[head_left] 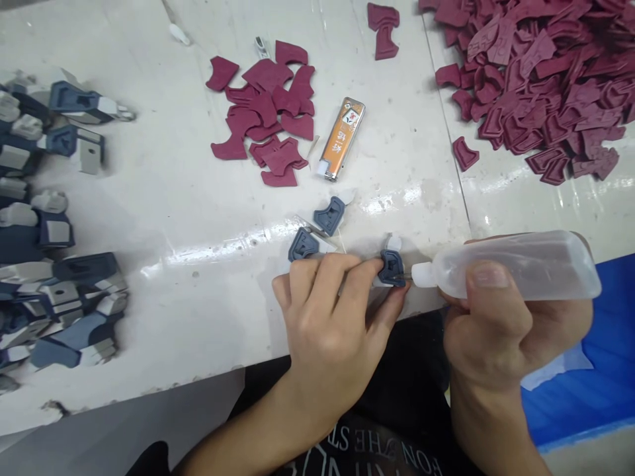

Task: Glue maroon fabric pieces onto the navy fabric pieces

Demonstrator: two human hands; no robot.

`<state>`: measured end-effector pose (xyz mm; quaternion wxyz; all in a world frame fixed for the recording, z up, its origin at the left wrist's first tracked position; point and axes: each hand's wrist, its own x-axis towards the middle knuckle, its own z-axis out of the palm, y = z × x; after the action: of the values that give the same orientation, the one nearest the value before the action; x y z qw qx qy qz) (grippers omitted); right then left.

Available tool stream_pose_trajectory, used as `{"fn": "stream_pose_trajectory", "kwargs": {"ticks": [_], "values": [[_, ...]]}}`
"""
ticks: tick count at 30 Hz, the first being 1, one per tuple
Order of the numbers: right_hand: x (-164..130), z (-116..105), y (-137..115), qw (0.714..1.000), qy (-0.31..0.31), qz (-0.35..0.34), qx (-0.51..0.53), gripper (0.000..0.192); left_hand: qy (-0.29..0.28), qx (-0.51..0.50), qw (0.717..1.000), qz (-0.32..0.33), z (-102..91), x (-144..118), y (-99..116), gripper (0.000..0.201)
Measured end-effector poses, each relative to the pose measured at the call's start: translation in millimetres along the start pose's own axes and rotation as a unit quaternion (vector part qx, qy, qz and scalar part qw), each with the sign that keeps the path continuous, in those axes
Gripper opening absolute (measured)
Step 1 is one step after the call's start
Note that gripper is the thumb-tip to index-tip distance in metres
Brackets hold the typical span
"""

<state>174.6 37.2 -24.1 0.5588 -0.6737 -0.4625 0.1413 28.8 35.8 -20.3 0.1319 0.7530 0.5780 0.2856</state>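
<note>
My left hand (330, 324) grips a small blue-grey plastic part (391, 266) between thumb and forefinger at the table's front edge. A white piece (393, 242) shows at that part's far end. Wrapped in my right hand (496, 324) is a translucent squeeze bottle (536, 264), lying almost level. Its white cap (423, 274) points left, and the thin tip reaches the recess of the part. Two similar pieces lie just beyond my left fingers: one blue-grey piece (303, 244) beside them and another blue-grey piece (329, 215) a little farther off.
An orange lighter (342, 139) lies mid-table, right of a small group of maroon pieces (268, 109). A large maroon heap (546, 86) fills the far right. Blue-grey and white assembled parts (59, 284) crowd the left side. Something blue (595, 370) is below the table at right.
</note>
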Motion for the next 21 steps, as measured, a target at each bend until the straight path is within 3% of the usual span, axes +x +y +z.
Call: {"fn": "stream_pose_trajectory", "kwargs": {"ticks": [11, 21], "values": [[6, -16, -7, 0.998, 0.000, -0.032, -0.053, 0.014, 0.001, -0.011, 1.000, -0.002, -1.1, 2, 1, 0.015], [7, -5, -3, 0.997, 0.034, -0.037, -0.053, 0.018, 0.008, -0.011, 1.000, -0.001, -1.1, 2, 0, 0.013]]}}
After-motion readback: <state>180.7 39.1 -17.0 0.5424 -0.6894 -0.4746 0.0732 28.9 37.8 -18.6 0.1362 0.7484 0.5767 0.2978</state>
